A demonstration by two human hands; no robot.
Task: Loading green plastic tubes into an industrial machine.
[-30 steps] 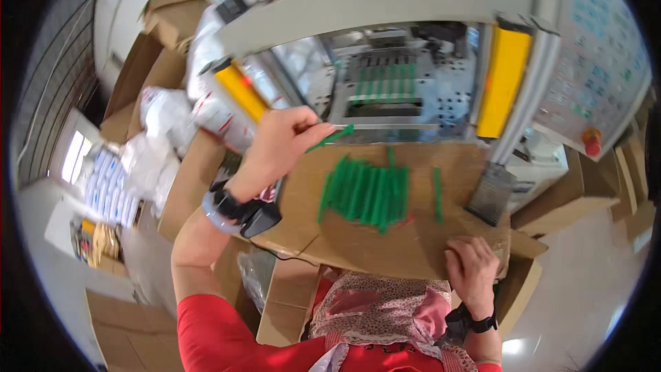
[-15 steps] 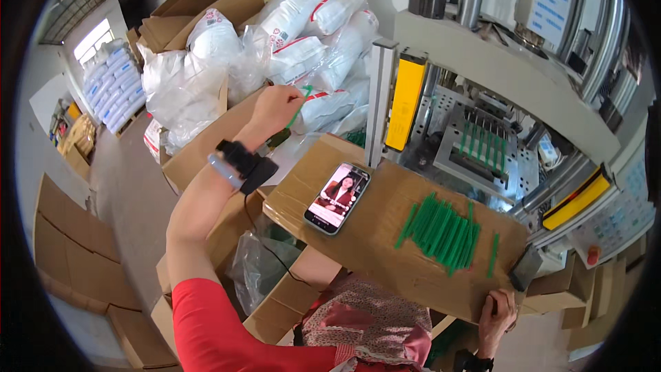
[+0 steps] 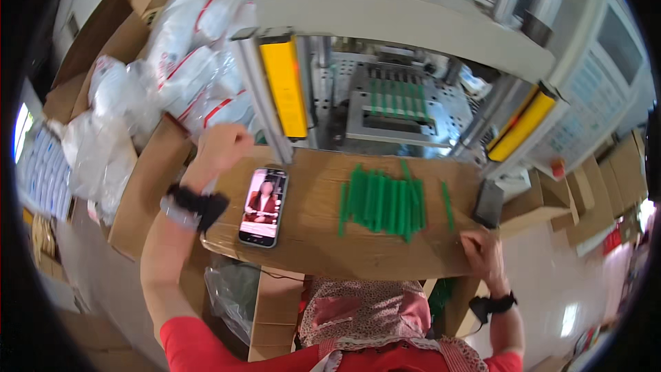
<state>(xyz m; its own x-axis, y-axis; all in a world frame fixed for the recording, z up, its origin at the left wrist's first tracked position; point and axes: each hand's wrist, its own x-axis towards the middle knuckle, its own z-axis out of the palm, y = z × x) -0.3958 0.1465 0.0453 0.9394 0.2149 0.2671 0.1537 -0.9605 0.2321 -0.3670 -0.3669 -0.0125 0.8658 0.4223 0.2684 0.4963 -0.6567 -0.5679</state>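
Observation:
My left hand (image 3: 224, 153) is raised over the far left of the cardboard-topped work surface (image 3: 310, 256), beyond the phone (image 3: 264, 207). Its fingers are curled closed and slightly blurred, with nothing sticking out of them. At the surface's near right edge rests my right hand (image 3: 484, 256), fingers bent and palm hidden; what they hold, if anything, does not show. A pile of green strips (image 3: 382, 200) lies mid-surface, and a single green strip (image 3: 447, 205) lies apart to its right. Several green strips (image 3: 399, 98) sit side by side in the metal fixture (image 3: 358, 120) of the press.
Yellow guard bars (image 3: 283, 86) flank the press opening under a thick grey beam (image 3: 392, 17). A dark block (image 3: 489, 203) stands at the right corner. White sacks (image 3: 186, 72) and cardboard boxes (image 3: 148, 196) crowd the left; a control panel (image 3: 585, 100) is at right.
My view has swung right, toward the press. My left hand has come back from the sacks and boxes, and the green strip it held no longer shows. The right hand stays at the edge.

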